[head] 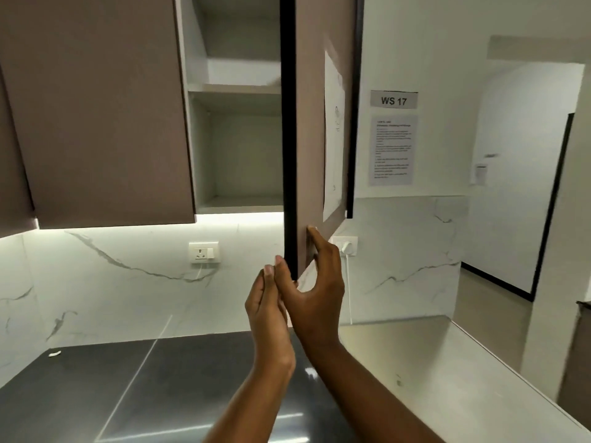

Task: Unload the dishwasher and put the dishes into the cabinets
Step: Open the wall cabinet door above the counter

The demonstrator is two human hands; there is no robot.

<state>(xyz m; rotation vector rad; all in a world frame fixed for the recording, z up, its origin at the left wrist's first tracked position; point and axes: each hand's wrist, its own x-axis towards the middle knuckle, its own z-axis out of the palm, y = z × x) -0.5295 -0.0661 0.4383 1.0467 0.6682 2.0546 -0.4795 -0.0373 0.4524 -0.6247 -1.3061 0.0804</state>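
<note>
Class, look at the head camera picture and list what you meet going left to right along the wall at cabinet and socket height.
Closed cabinet door → wall socket → open cabinet shelves → open cabinet door, its lower corner gripped by the right hand → WS 17 sign → doorway.

Both forearms bare, raised from lower frame edge, converging upward at centre. Right hand (315, 292) uppermost: thumb on near side, fingers (319, 243) curled round bottom corner of cabinet door (311, 139), gripping it. Left hand (267, 311) just beside and below right, palm facing right, fingers straight and together, tips near door's dark edge; contact unclear.
</note>
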